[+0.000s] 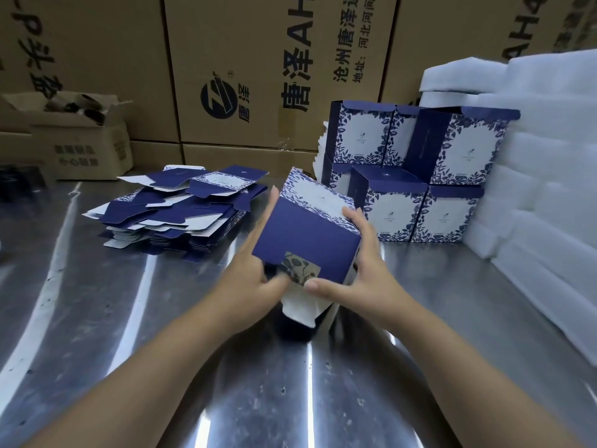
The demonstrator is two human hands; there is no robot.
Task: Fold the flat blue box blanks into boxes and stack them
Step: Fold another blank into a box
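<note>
A half-formed blue box with a white floral panel is held tilted above the steel table, its white bottom flaps hanging toward me. My left hand holds its left side, fingers stretched up along the wall, thumb at the lower edge. My right hand grips the right side, fingers curled over the far edge, thumb pressing the lower flap. A loose pile of flat blue blanks lies to the left. Folded boxes stand stacked in two tiers at the back right.
The steel table shines with glare. White foam sheets are piled along the right edge. Large brown cartons wall off the back, and a small open carton sits at the far left.
</note>
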